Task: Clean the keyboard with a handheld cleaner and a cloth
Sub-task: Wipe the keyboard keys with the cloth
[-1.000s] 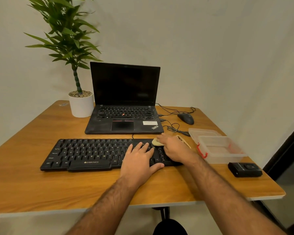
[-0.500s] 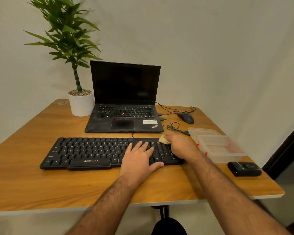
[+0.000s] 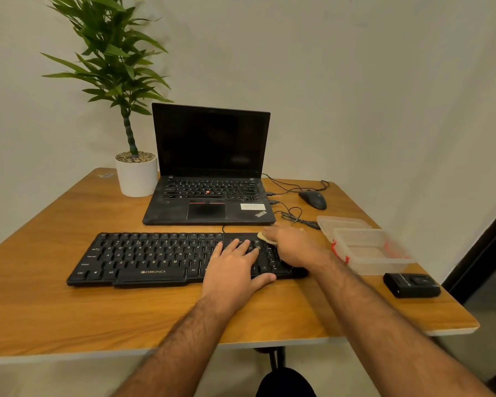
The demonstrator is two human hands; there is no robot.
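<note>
Two hands on one black keyboard (image 3: 161,257), which lies across the front of the wooden bench (image 3: 40,316). The left hand (image 3: 235,270) lies flat on the keys right of centre, fingers straight and spread. The right hand (image 3: 291,243) presses one pale yellow cloth (image 3: 263,237) onto the keyboard's far right corner, fingers curled over it. Behind sits one open laptop (image 3: 209,167), one potted plant (image 3: 121,90), one mouse (image 3: 313,199). At the right: one clear plastic container (image 3: 368,249), and one small black device (image 3: 411,285) nearer the front edge.
</note>
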